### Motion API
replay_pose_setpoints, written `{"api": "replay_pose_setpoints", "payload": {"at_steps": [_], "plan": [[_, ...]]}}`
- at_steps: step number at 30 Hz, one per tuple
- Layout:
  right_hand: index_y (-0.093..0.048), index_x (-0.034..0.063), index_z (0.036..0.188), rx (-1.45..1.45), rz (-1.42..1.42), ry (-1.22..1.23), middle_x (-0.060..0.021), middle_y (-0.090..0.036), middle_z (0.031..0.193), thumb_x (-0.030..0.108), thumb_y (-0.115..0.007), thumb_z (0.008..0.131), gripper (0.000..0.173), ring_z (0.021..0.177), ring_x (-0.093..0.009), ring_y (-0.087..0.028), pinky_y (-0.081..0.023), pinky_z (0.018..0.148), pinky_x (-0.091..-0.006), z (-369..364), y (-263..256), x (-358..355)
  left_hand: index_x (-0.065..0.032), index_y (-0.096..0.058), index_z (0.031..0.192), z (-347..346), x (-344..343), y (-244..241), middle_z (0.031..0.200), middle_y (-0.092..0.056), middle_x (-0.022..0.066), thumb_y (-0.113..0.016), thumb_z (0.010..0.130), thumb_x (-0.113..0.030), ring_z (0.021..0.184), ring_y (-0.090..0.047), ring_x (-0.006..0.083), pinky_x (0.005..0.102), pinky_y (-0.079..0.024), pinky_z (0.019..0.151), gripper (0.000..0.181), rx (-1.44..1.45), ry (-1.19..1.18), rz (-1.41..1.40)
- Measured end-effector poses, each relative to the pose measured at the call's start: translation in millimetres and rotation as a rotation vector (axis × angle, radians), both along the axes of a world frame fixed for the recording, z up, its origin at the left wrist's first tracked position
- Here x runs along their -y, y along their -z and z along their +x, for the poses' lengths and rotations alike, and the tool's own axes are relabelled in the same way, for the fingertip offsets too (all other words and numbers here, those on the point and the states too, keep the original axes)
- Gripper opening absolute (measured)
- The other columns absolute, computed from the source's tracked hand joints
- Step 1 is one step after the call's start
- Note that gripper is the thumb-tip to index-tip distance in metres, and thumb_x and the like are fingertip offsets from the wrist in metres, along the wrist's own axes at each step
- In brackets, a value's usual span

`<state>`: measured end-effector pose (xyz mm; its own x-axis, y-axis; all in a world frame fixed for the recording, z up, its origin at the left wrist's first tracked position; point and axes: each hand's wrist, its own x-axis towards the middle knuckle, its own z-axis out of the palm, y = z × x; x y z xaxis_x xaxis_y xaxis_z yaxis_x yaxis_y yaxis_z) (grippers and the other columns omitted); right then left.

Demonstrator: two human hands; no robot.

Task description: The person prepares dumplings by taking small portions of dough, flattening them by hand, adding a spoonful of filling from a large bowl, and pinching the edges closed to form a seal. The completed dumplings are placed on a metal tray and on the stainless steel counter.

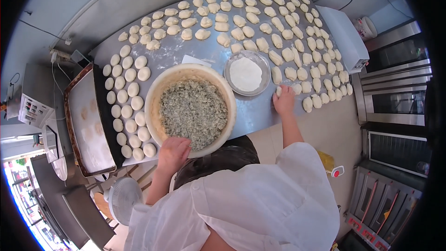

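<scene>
A large round tub (232,111), pale inside, stands before me and holds a crumbly, grey-green speckled filling (193,111). My left hand (174,154) lies over the tub's near-left rim, its fingertips by the filling; whether they hold any is hidden. To the right, my right hand (285,101) has its fingers around a small dough piece (279,91) at the table's near side. Between the tub and that hand sits a metal bowl (266,73) of white flour (245,74). Many uneven dough pieces (262,45) spread across the back and right of the steel table (252,118).
Left of the tub, smooth round dough discs (137,103) stand in columns. Beyond them a large rimmed baking tray (87,122) rests at the table's left end. A white scraper or card (196,60) lies behind the tub. A fan (124,198) stands low at left, an oil jug (326,163) at right.
</scene>
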<state>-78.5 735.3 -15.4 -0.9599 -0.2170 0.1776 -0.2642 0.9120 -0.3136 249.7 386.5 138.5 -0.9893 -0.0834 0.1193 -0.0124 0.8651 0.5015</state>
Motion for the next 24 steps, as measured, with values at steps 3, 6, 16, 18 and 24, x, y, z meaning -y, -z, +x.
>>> {"api": "replay_pose_setpoints", "payload": {"at_steps": [3, 6, 16, 18, 24], "plan": [[-0.057, 0.0072, 0.127, -0.095, -0.095, -0.094, -0.0196, -0.059, 0.118, 0.025, -0.073, 0.082, 0.051, 0.111, -0.041, -0.055, -0.047, 0.095, -0.0495, 13.2, 7.4, -22.4, -0.0093, -0.069, 0.101, 4.1, -5.1, 2.7, 0.098, -0.07, 0.0062, -0.074, 0.08, -0.011, 0.092, -0.066, 0.0287, 0.0418, -0.052, 0.082, 0.022, -0.023, -0.039, -0.001], [-0.057, 0.0056, 0.127, 0.007, -0.118, 0.101, -0.0208, -0.059, 0.118, 0.021, -0.071, 0.084, 0.048, 0.111, -0.041, -0.056, -0.046, 0.095, -0.0495, 15.0, 3.8, -25.2, -0.0091, -0.069, 0.1, 12.9, -7.8, 5.8, 0.098, -0.07, 0.0061, -0.073, 0.079, -0.011, 0.091, -0.066, 0.0286, 0.0419, -0.052, 0.082, 0.021, -0.029, -0.085, -0.005], [-0.058, 0.0039, 0.128, -0.129, 0.05, 0.028, -0.0208, -0.063, 0.12, 0.021, -0.066, 0.088, 0.044, 0.112, -0.037, -0.059, -0.046, 0.1, -0.0459, -2.4, 29.6, -17.2, -0.0067, -0.072, 0.1, 16.6, -13.4, -4.6, 0.101, -0.072, 0.0093, -0.074, 0.081, -0.009, 0.094, -0.068, 0.0283, 0.0401, -0.053, 0.087, 0.019, -0.025, -0.165, 0.099], [-0.056, 0.0046, 0.131, -0.023, -0.442, 0.347, -0.0163, -0.064, 0.122, 0.028, -0.062, 0.092, 0.046, 0.112, -0.031, -0.06, -0.048, 0.097, -0.0438, -15.8, 46.2, -58.0, -0.0055, -0.071, 0.105, 8.2, -14.1, -1.7, 0.103, -0.072, 0.01, -0.074, 0.085, -0.011, 0.099, -0.068, 0.0252, 0.0377, -0.053, 0.09, 0.02, 0.027, -0.219, 0.339], [-0.051, 0.0042, 0.137, 0.747, -1.318, -0.034, -0.0095, -0.061, 0.125, 0.034, -0.058, 0.099, 0.049, 0.111, -0.022, -0.06, -0.052, 0.09, -0.0408, 50.3, -92.2, 107.3, 0.0018, -0.057, 0.132, -14.0, -11.9, 1.2, 0.123, -0.066, 0.0105, -0.059, 0.102, -0.022, 0.113, -0.065, 0.0213, 0.0343, -0.052, 0.099, 0.039, 0.117, -0.49, 1.451]]}}
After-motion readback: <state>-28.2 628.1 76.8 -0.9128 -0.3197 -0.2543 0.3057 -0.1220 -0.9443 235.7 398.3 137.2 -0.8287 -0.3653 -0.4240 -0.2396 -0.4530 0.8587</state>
